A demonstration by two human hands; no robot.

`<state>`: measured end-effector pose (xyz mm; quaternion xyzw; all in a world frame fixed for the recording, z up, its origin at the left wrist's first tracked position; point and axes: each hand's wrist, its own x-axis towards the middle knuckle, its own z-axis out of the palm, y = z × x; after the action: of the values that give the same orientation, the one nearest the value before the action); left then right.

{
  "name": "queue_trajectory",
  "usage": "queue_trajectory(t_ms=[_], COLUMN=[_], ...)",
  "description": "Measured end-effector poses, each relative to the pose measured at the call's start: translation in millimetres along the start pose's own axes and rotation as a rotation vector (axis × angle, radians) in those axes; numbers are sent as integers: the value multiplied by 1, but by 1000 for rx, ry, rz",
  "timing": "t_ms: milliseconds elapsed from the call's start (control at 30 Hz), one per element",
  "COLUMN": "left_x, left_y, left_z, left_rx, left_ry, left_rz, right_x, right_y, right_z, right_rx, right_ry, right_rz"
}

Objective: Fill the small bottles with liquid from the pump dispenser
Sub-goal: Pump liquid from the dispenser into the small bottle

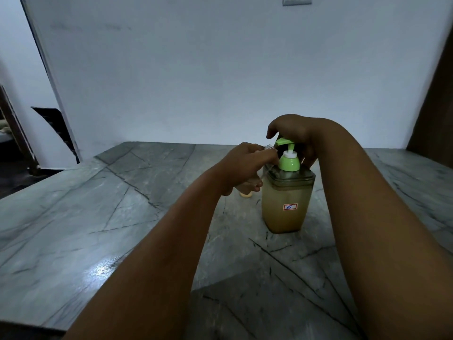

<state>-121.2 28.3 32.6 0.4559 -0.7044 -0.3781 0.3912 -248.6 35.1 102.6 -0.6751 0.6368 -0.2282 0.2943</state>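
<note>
Grey veined stone makes up the surface (pixel 103 217), backed by a plain pale wall (pixel 196 69). Toward its far edge, right of centre, stands the pump dispenser (pixel 287 200), a squarish jar of cloudy tan liquid with a green pump head (pixel 285 142) raised and a small label reading 35. Against the spout the left hand (pixel 241 165) pinches a small clear bottle (pixel 266 155), its grip curled tight round it and tilted toward the nozzle. The right hand (pixel 294 133) arches over the pump top, fingers bent down around it, ready to press by the look of it. The likeliest fault is a missed mouth: if the bottle neck sits off the spout (the junction is hidden), liquid runs down the jar. A hard push could also tip the jar.
</note>
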Motion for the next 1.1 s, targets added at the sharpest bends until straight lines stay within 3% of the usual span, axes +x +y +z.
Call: queue_trajectory(t_ms=[367, 533, 700, 800, 933, 1100], left_x=[-1, -1, -1, -2, -2, -1], left_y=[-1, 0, 0, 1, 1, 0], left_z=[0, 0, -1, -1, -1, -1], left_rx=[-6, -4, -1, -17, -12, -31], left_ry=[7, 1, -7, -13, -3, -6], left_rz=[2, 2, 22, 25, 20, 16], right_x=[4, 9, 9, 9, 5, 7], right_y=[-1, -2, -2, -5, -4, -6], right_z=[8, 7, -4, -1, 3, 7], right_rx=[-256, -228, 9, 6, 5, -26], right_ry=[-22, -16, 62, 78, 22, 57], right_rz=[-37, -8, -19, -80, 9, -30])
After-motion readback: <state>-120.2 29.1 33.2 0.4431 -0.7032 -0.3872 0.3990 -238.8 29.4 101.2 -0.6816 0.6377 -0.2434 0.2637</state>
